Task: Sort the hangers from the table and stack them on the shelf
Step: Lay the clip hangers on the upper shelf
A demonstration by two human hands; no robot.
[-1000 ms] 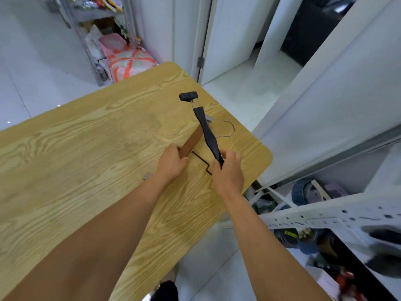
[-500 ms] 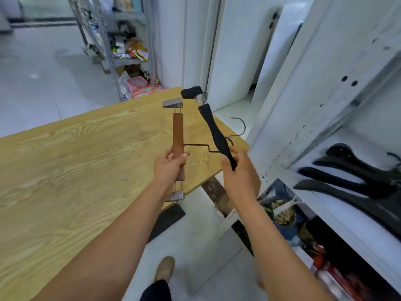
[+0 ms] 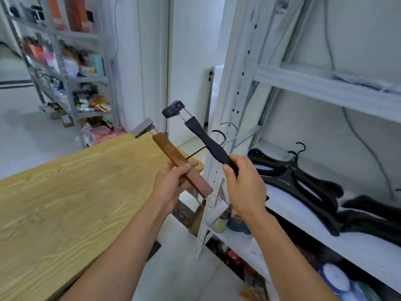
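Right hand (image 3: pixel 243 185) curls round the black hanger (image 3: pixel 208 142), bar slanting up-left, nearest the shelf (image 3: pixel 303 216) to its right; left hand (image 3: pixel 171 183) grips the brown hanger (image 3: pixel 173 157), hooks possibly tangled.

a grey metal rack (image 3: pixel 65 83) stands at the back left on the white tiled floor (image 3: pixel 21 131), its tiers crowded. orange boxes (image 3: pixel 76 14) stand upright on the top tier, and bright snack packets (image 3: pixel 99 104) lie on a lower one. a pink and orange bag (image 3: pixel 102 132) sits on the floor by the rack's foot. a white door frame (image 3: pixel 152 61) rises to the right of the rack. a thin grey cable (image 3: pixel 366 144) hangs down the right wall. low down, a small yellow-labelled tin (image 3: pixel 219 224) stands just beside a blue bowl (image 3: pixel 238 227).
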